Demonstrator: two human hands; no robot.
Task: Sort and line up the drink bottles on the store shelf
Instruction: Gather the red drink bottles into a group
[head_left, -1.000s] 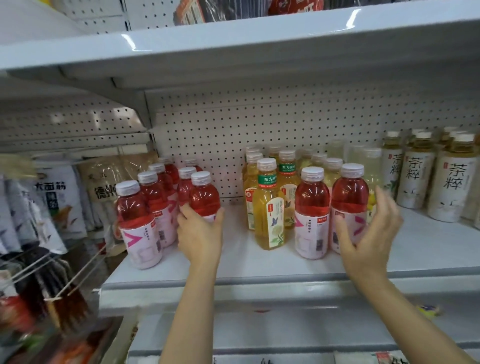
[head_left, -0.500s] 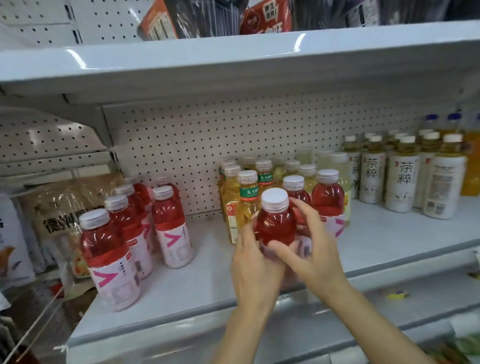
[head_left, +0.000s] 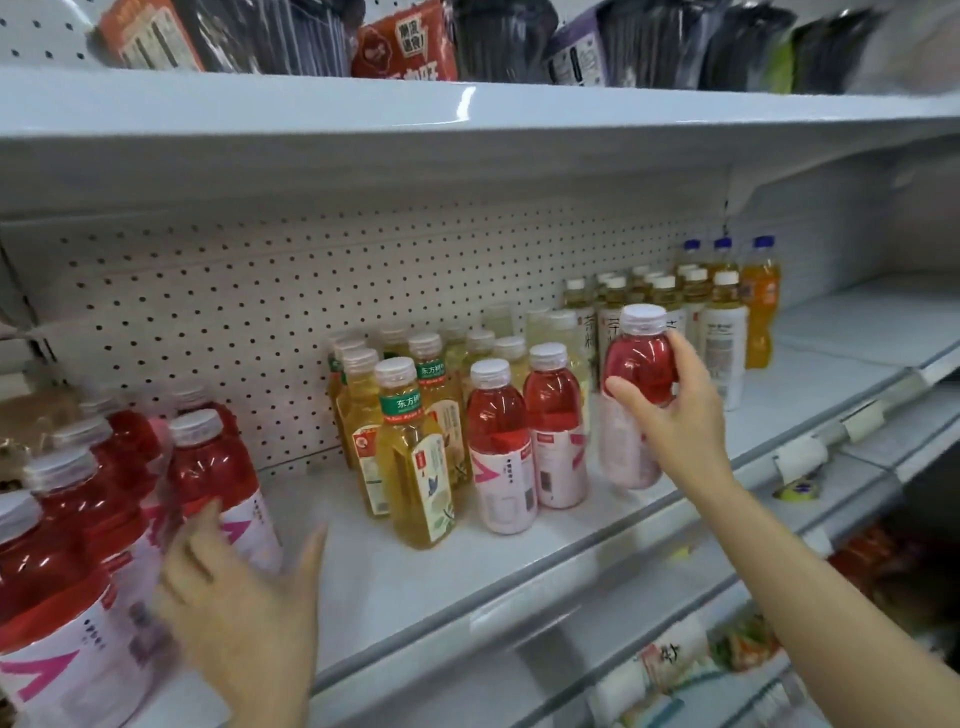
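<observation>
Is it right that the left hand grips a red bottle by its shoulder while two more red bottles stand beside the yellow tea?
Wrong hand. In the head view the right hand grips the red bottle; the left hand is open. The two red bottles beside the yellow tea are correct.

A clear plastic bottle of red drink with a white cap and pink-and-white label (head_left: 638, 384) is held upright just above the white metal store shelf (head_left: 426, 577), near its front edge. Two matching red bottles (head_left: 527, 441) stand upright side by side beside it. Square-shouldered yellow tea bottles with green neck bands (head_left: 410, 457) cluster further left in rows toward the back. More red bottles (head_left: 104, 519) crowd the shelf's left end. White-labelled tea bottles (head_left: 722, 332) and orange drink bottles with blue caps (head_left: 759, 301) stand at the right rear.
</observation>
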